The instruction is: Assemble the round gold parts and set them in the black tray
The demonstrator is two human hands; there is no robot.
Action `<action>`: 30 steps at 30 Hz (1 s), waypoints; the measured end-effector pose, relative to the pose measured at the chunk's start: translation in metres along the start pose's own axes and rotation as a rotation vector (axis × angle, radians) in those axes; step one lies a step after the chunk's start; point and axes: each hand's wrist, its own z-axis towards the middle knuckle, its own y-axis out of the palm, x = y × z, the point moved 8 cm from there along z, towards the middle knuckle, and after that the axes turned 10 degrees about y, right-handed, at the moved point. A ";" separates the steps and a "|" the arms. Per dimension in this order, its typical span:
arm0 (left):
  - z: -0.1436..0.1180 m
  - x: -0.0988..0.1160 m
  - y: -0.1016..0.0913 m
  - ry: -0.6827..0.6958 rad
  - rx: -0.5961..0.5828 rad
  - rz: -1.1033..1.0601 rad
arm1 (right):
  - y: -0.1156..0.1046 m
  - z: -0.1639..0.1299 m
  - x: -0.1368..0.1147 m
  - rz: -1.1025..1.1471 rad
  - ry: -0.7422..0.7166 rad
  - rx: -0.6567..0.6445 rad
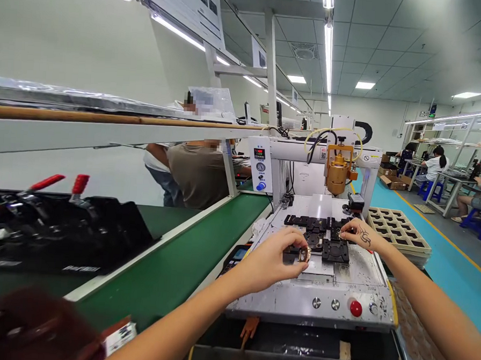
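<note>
Between the thumb and fingers of my left hand (266,259) is a small gold-coloured ring-shaped part (308,254), held upright just in front of the black fixture. My right hand (361,233) reaches to the right side of the black fixture (336,251), fingertips pinched together at its upper block. A tiny shiny piece shows at those fingertips, too small to name. The fixture sits on the white bed of a benchtop machine (291,287). Behind it hangs a gold-coloured cylinder head (337,174), above both hands.
A beige tray with dark compartments (399,231) stands to the right. Left runs a green conveyor belt (189,242), with black red-handled clamp jigs (68,230) beyond. A red button (355,308) is on the machine's front. Other people sit or stand farther off.
</note>
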 end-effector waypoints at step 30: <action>-0.195 -0.048 0.207 -0.108 -0.099 -0.177 | 0.102 -0.262 -0.033 0.090 0.054 0.530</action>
